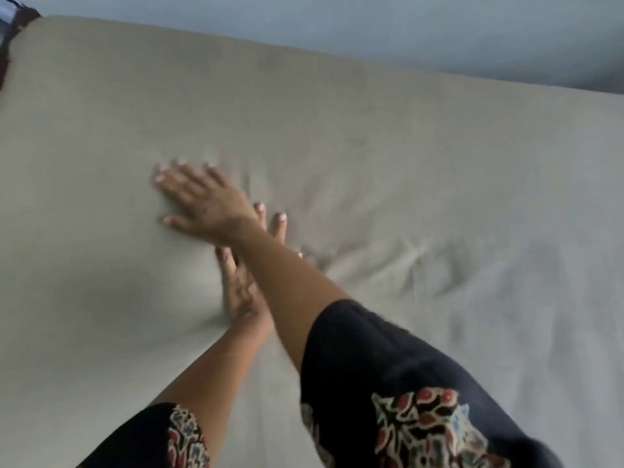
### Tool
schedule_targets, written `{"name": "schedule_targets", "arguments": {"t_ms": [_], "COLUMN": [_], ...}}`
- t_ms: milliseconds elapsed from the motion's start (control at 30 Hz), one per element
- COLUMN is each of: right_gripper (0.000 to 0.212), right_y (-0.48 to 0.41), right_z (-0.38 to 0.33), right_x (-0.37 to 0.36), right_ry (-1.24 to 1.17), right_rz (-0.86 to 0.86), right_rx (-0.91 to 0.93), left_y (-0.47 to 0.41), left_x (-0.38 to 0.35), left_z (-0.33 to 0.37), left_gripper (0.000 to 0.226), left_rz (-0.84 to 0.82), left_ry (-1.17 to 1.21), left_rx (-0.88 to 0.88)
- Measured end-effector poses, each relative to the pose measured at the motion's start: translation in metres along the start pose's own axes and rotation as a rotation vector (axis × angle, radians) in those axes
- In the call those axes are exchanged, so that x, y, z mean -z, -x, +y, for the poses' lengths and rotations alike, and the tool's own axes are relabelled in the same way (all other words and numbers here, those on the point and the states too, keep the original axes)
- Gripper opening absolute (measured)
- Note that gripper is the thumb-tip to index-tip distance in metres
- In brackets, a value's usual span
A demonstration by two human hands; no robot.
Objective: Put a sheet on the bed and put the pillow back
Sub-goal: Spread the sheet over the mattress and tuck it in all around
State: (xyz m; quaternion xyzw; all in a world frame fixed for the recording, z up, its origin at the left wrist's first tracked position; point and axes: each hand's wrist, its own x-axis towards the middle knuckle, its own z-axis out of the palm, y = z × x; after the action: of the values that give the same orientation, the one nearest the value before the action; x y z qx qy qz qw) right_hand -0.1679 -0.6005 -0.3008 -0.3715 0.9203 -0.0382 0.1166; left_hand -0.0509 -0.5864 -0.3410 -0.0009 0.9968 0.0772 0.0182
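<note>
A pale beige sheet (388,157) lies spread over the bed and fills most of the view. My right hand (199,197) lies flat on it left of centre, fingers straight and spread, its arm crossing over my left arm. My left hand (243,285) presses flat on the sheet underneath that arm, and its straight fingertips show just beyond the right wrist. Small wrinkles fan out to the right of both hands. No pillow is in view.
A light grey wall (439,32) runs along the far edge of the bed. At the top left corner a dark object (17,25) sits past the mattress corner. Both forearms wear dark sleeves with a red patterned trim.
</note>
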Motion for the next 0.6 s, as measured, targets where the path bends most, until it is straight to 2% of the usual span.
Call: {"name": "schedule_targets", "arguments": {"t_ms": [33,100,233,400,600], "right_gripper": [0.064,0.064,0.064,0.067,0.069], "right_y": [0.008,0.037,0.107,0.201,0.316], "right_z": [0.025,0.08,0.151,0.183,0.203], "right_x": [-0.002,-0.004,-0.008,-0.023,-0.039], "right_ry": [-0.024,-0.079,-0.076,-0.072,-0.106], "right_rz": [0.046,0.104,0.168,0.198,0.162], "right_rx": [-0.083,-0.241,-0.432,-0.682,-0.858], "left_y": [0.002,0.002,0.0,0.0,0.01], "left_x": [0.009,0.016,0.007,0.009,0.019], "left_z": [0.008,0.015,0.011,0.013,0.03], "left_gripper": [0.075,0.073,0.067,0.067,0.063], "left_rz": [-0.057,-0.01,0.005,0.032,0.028], "left_ry": [0.006,-0.026,-0.138,-0.173,-0.033], "left_rx": [0.077,0.04,0.041,0.026,0.116]}}
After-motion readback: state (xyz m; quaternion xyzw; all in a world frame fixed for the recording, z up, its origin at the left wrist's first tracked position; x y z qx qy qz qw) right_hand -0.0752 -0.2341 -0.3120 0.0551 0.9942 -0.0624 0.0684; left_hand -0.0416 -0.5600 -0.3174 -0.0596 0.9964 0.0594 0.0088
